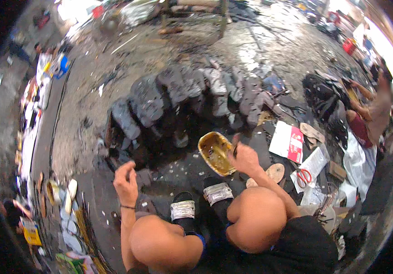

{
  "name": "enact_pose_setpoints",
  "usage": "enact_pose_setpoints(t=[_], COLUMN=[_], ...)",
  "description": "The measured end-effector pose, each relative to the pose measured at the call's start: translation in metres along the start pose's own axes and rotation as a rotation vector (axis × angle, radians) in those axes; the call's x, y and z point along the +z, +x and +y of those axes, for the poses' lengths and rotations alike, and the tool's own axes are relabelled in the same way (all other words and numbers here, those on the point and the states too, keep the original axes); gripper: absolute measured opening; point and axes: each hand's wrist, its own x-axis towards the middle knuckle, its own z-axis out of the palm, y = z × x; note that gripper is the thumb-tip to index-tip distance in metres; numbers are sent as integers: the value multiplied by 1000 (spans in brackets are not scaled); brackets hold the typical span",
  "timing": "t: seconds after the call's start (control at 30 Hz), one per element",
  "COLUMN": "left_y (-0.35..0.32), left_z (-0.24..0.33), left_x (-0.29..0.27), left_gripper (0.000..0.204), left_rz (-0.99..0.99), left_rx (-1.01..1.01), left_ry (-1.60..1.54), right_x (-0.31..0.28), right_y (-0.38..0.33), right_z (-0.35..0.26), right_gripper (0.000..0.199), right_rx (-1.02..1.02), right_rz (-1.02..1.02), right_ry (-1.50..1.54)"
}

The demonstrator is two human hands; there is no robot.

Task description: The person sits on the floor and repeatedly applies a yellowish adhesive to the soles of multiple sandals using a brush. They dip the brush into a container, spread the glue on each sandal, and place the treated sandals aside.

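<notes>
My right hand (246,160) is closed at the right edge of a yellowish, oval tub (202,147) with brown, sticky-looking residue inside. A short, dark brownish thing sticks up from its fingers, too blurred to name. My left hand (125,183) hovers left of my feet with its fingers curled together; a dark piece lies by its fingertips, and I cannot make out whether it is held. In front of me a curved row of dark grey, sole-shaped pieces (146,100) leans side by side, some overlapping.
Right of the tub lie tan sole-shaped pieces (275,173), a white-and-red card (287,140) and red-handled scissors (304,177). Another person (373,109) sits at the far right beside a black heap (324,107). Pale soles (70,223) lie at the left. A wooden frame (223,20) stands behind.
</notes>
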Motion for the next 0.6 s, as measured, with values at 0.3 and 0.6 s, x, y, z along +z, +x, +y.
enact_pose_setpoints(t=[0.3, 0.6], left_y=[-49, -35], left_z=[-50, 19], left_x=[103, 13], left_gripper=[90, 29], left_rz=[-945, -630], left_rx=[-186, -165], left_ry=[586, -438], right_x=[2, 16], right_y=[-43, -59], right_z=[9, 22], right_gripper=[38, 40], right_rx=[68, 96], right_rz=[-116, 6], right_ry=[144, 248])
